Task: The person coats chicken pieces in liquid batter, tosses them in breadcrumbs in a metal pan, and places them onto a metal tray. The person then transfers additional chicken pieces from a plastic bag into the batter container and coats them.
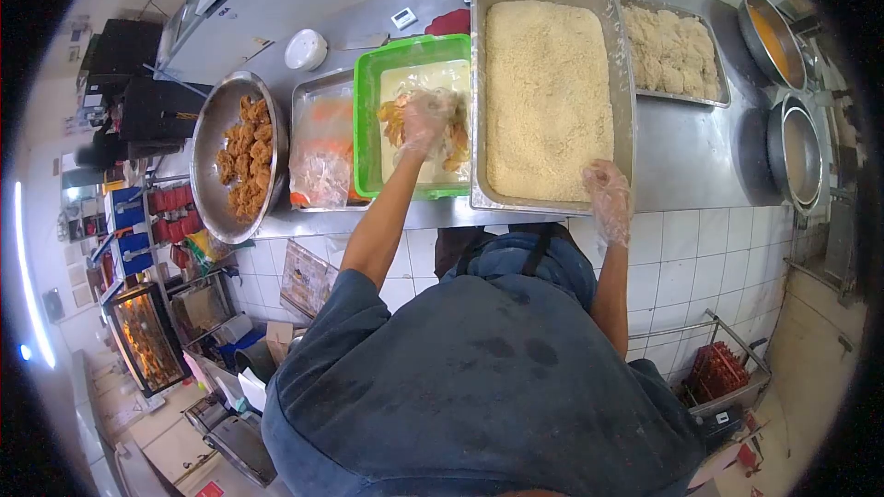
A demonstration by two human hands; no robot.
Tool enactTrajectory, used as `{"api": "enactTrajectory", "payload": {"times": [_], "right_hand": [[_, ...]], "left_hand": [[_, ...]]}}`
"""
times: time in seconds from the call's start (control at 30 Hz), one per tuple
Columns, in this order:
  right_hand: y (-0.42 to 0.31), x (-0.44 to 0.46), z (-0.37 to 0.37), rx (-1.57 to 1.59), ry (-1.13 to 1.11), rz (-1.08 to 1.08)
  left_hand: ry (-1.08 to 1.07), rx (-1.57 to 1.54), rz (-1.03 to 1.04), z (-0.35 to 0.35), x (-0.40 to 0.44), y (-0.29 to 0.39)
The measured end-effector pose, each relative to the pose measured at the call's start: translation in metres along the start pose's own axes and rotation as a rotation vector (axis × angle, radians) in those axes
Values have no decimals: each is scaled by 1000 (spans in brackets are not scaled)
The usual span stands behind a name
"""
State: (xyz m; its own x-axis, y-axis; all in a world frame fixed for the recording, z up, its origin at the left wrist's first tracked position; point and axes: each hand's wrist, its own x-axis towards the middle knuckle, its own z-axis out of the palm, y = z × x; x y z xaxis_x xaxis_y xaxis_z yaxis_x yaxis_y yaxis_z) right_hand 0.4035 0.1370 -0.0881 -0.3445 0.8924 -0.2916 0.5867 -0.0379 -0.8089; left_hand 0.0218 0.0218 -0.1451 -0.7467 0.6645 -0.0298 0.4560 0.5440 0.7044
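Observation:
My left hand [427, 123], in a clear plastic glove, reaches into the green tub [366, 120]. Pale, milky batter [436, 74] fills the tub. Yellowish raw chicken pieces [390, 120] lie in the batter on both sides of that hand, which touches them. Its fingertips are hidden among the batter and pieces. My right hand [607, 195], also gloved, is at the near right corner of a deep metal tray [479, 161] of pale breading [550, 92]. The fingers are curled together against the breading; whatever they may hold is hidden.
Left of the tub are a metal tray with a plastic bag [320, 177] and a steel bowl [204, 161] of fried chicken [247, 161]. A tray of breaded pieces [672, 51] stands on the right, with metal bowls [797, 152] beyond. A white container [306, 50] sits behind.

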Motion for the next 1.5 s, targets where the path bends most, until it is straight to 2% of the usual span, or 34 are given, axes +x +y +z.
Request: {"api": "enactTrajectory", "payload": {"times": [0.13,0.2,0.27,0.33,0.37,0.47,0.57,0.67,0.77,0.87,0.93,0.97,1.17,1.27,1.3,1.37,1.4,1.5], "right_hand": [[-3,0,-2,10,-1,20],[0,1,-2,65,-15,11],[3,2,1,82,-21,6],[6,3,1,58,-10,5],[8,5,2,63,-15,20],[10,7,3,68,-23,56],[6,4,3,63,-9,63],[7,5,1,24,0,55],[26,9,7,-26,30,43],[20,10,8,2,21,36],[19,10,7,-6,17,32],[22,11,8,6,13,37],[17,8,6,28,6,14],[18,11,6,-19,-18,-8],[17,11,5,-34,-22,-7],[16,12,5,-67,-13,-12],[15,11,4,-88,-3,-16],[12,6,3,-61,7,36]], "left_hand": [[65,-170,-181,-30,30,4],[131,-382,74,-36,78,-59],[194,-400,80,-48,89,-62],[249,-229,-156,-84,74,0],[339,-112,-271,-81,75,9],[406,255,173,-45,90,-21],[209,554,-18,20,99,-49],[209,586,77,59,72,-39],[29,264,37,32,44,20],[-39,343,31,17,30,38],[-259,231,-39,-16,17,55],[-367,174,-78,-34,11,58],[-615,-294,-100,-88,12,46],[-634,129,-13,-81,36,23],[-609,224,73,-67,43,10],[-332,528,241,-18,62,-61],[-188,674,326,-11,64,-59],[-441,613,200,-23,80,-50]]}}
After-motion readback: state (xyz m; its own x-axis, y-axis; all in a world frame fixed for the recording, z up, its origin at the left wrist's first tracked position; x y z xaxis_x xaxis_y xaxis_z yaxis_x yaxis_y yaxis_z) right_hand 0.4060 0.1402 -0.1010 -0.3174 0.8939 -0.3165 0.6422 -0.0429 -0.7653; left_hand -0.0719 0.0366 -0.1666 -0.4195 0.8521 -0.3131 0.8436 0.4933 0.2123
